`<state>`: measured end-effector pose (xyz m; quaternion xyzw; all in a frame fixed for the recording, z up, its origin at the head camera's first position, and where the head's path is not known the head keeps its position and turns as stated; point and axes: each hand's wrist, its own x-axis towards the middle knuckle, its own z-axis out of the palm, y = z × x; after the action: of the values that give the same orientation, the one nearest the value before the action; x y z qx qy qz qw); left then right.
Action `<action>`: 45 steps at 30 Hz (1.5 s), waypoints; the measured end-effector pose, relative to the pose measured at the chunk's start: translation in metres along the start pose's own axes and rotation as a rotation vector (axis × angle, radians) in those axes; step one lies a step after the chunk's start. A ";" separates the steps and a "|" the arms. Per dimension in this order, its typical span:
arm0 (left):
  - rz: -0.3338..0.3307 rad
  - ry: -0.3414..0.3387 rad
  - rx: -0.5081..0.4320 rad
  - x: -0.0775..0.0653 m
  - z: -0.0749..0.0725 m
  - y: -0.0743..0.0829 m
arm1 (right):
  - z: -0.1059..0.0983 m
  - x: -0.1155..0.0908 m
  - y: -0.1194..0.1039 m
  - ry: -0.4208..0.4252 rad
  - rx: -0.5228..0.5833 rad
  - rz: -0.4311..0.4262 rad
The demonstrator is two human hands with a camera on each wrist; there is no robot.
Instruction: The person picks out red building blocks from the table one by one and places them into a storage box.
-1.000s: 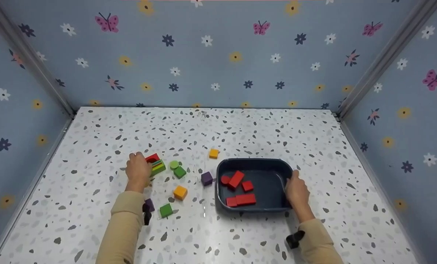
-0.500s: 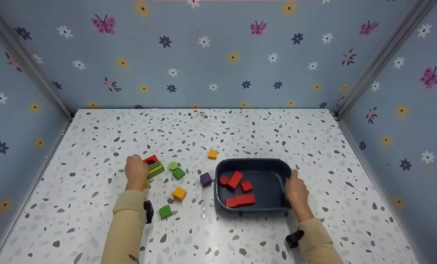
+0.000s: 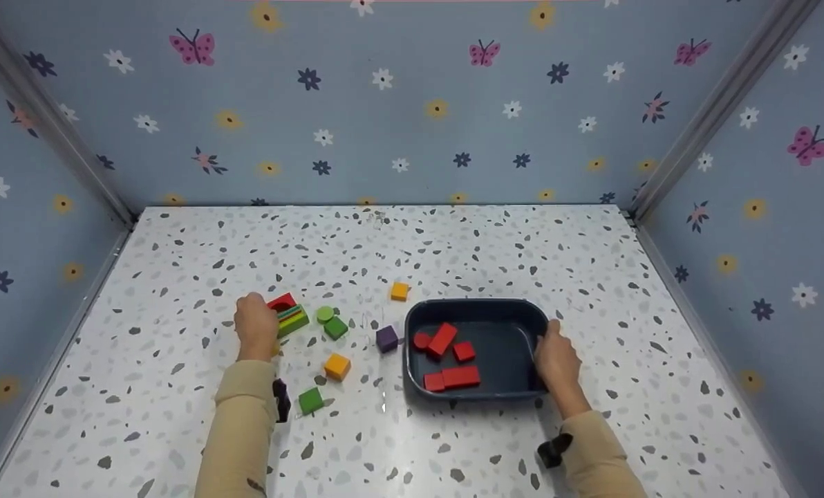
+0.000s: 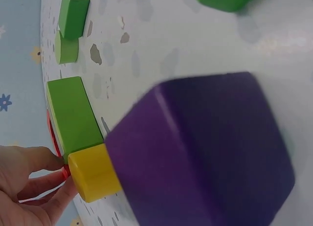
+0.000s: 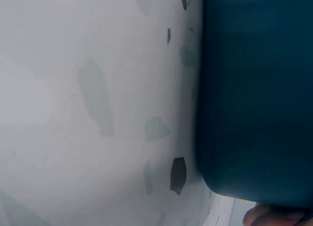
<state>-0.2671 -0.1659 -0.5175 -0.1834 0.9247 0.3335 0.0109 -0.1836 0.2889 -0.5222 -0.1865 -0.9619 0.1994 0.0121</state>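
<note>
My left hand pinches the end of a red arch block, whose red edge shows between thumb and fingers in the left wrist view. Against the arch lies a light green block, with thin coloured edges between the two in the head view. A yellow cylinder is right beside the fingertips, and a purple block looms large in front of it. My right hand grips the right rim of a dark blue tray. Inside the tray are several red blocks, grouped toward its left side.
Between the hands lie a round green block, a green cube, a purple cube and an orange cube. Another green cube is nearer me, a small orange block farther back. Flowered walls enclose the speckled table.
The head view has shifted slightly. My left hand and the red arch have edged a little left; the purple block by the left wrist is now mostly covered. My right hand stays on the tray.
</note>
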 end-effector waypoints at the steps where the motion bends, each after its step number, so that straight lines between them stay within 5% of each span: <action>1: 0.002 0.008 -0.001 0.000 0.000 -0.001 | 0.000 0.000 0.000 0.000 0.001 -0.002; 20: -0.019 0.065 0.012 -0.002 -0.012 0.004 | -0.001 0.000 0.002 -0.005 -0.006 -0.032; 34: 0.222 0.202 -0.010 -0.021 -0.006 0.038 | 0.000 -0.001 0.001 0.012 0.000 -0.040; 45: 0.259 0.147 -0.076 -0.046 -0.006 0.067 | -0.001 -0.001 0.001 0.006 -0.005 -0.032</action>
<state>-0.2467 -0.1063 -0.4654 -0.0870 0.9255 0.3526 -0.1071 -0.1823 0.2896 -0.5215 -0.1717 -0.9652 0.1963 0.0176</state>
